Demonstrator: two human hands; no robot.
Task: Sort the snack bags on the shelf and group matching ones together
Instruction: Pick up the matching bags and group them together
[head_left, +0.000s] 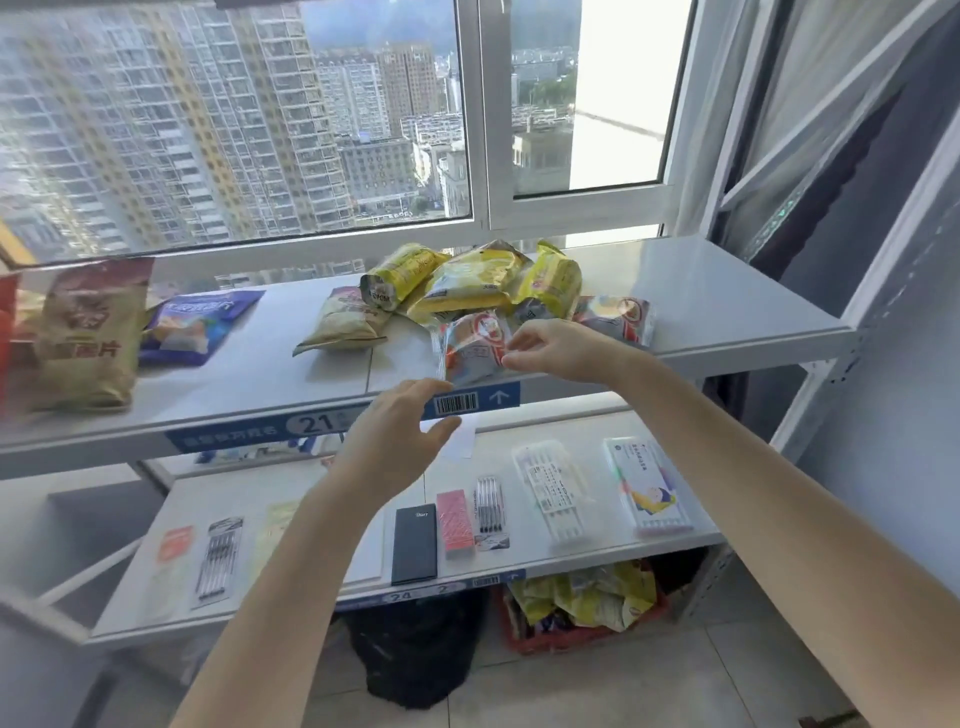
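On the upper shelf, near the front lip, my right hand pinches the right edge of a red-and-white packet between thumb and fingertips. Can't tell if the packet rests flat or is lifted a bit. My left hand grasps nothing, fingers loosely spread, hanging in front of the shelf edge by the barcode label. Its fingertips are near the packet's lower left corner, contact unclear. A second matching packet lies on the shelf just right of my right hand. Behind both, the yellow bags sit piled together, three of them, overlapping. A pale chip bag lies at the pile's left side, touching it. Well apart to the left, a purple bag lies flat, with a brown bag upright just beside it. Something red is cut off at the frame's left edge, unreadable. The lower shelf holds stationery, including a black notebook with a pink pack just beside it, plus pen packs. On the floor underneath, a red basket holds more yellow wrappers.
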